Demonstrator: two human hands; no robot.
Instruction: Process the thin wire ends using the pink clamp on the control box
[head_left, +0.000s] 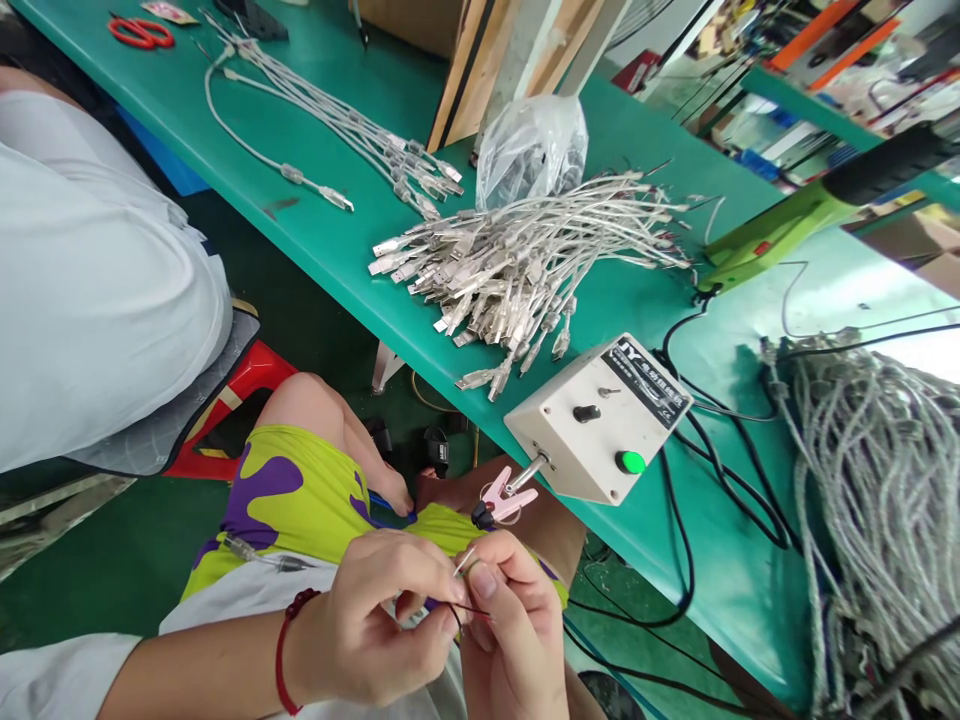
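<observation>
My left hand, with a red cord bracelet at its wrist, is closed in a pinch on thin cable wires. My right hand pinches the same wires close beside it; black, red and whitish strands show between the fingertips. Most of the cable is hidden by my hands. A grey cable end lies across my lap to the left. Just beyond my fingers, a pink clip is fixed on the shaft of a beige machine box with a knob and a green button.
Clear USB cables lie heaped on the green table, with more cables farther left. A green-handled tool stands right of the heap. Coiled grey cables fill the right side. Another person sits at left, near red scissors.
</observation>
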